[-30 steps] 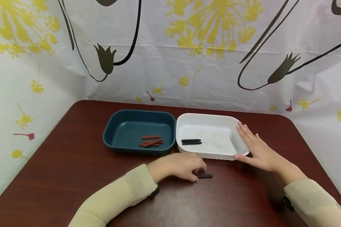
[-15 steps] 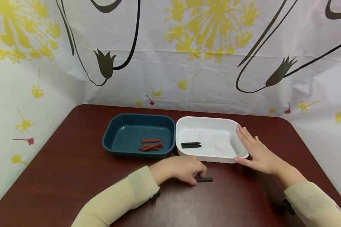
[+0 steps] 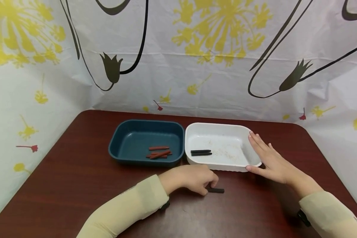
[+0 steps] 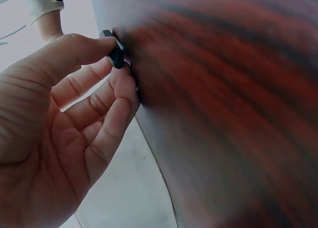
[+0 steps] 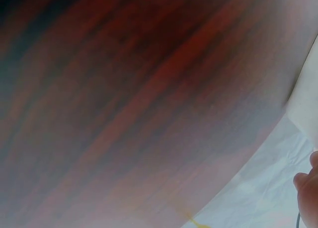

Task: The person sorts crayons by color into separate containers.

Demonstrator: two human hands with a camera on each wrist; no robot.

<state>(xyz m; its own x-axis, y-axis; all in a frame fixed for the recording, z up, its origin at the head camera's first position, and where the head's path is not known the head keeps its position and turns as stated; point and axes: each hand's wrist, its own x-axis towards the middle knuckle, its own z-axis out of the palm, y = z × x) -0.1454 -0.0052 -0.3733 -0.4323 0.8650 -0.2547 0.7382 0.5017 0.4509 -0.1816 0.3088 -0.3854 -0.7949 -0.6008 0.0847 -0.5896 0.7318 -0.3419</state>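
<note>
My left hand (image 3: 191, 178) pinches a black crayon (image 3: 217, 190) between thumb and fingers, low over the table in front of the white tray (image 3: 220, 166). In the left wrist view the dark crayon (image 4: 117, 58) shows between the thumb and fingertips of the left hand (image 4: 64, 118). Two black crayons (image 3: 200, 154) lie side by side in the white tray's left part. My right hand (image 3: 272, 163) rests at that tray's right end, fingers straight along the rim and thumb at the front corner. Only a bit of the right hand (image 5: 309, 193) shows in the right wrist view.
A teal tray (image 3: 145, 162) stands against the white tray's left side, with several reddish-brown crayons (image 3: 159, 153) inside. Both stand on a dark red wood table (image 3: 77, 168). A patterned white sheet (image 3: 166, 76) hangs behind and at the sides.
The head view has tilted slightly, so the scene sits a little lower. Both hands stay almost in place, with only small finger movement of the left hand at the crayon.
</note>
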